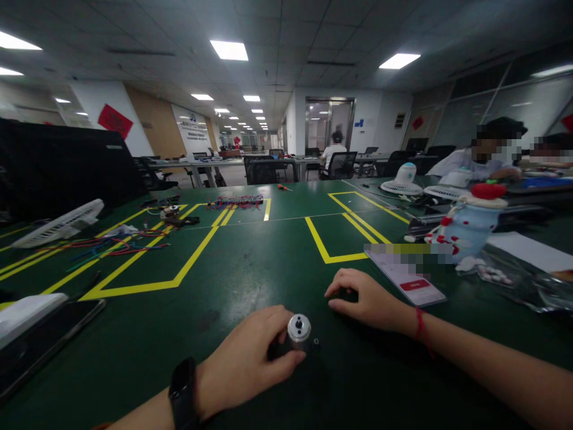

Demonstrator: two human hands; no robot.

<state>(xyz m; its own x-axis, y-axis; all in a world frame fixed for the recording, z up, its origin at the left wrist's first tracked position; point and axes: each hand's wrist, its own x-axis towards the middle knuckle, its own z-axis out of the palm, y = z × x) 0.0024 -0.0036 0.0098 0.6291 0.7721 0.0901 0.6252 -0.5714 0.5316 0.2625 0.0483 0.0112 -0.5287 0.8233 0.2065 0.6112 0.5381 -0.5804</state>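
Observation:
A small silver metal cylinder [299, 329] stands upright on the green table [250, 263], its round top showing dark holes. My left hand [257, 352], with a black band on the wrist, curls its fingers and thumb around the cylinder's left side. Just right of the cylinder lies a tiny dark part [316, 341]. My right hand [364, 297] rests on the table farther right, fingers curved with a gap between thumb and fingertips and nothing in it. A red string circles the right wrist.
A phone-like flat panel [407, 278] lies beyond my right forearm, near a blue cup [472, 224]. Loose wires [125, 242] and a dark device [40, 340] are at left. Yellow tape marks the table. A person [478, 149] sits at the far right.

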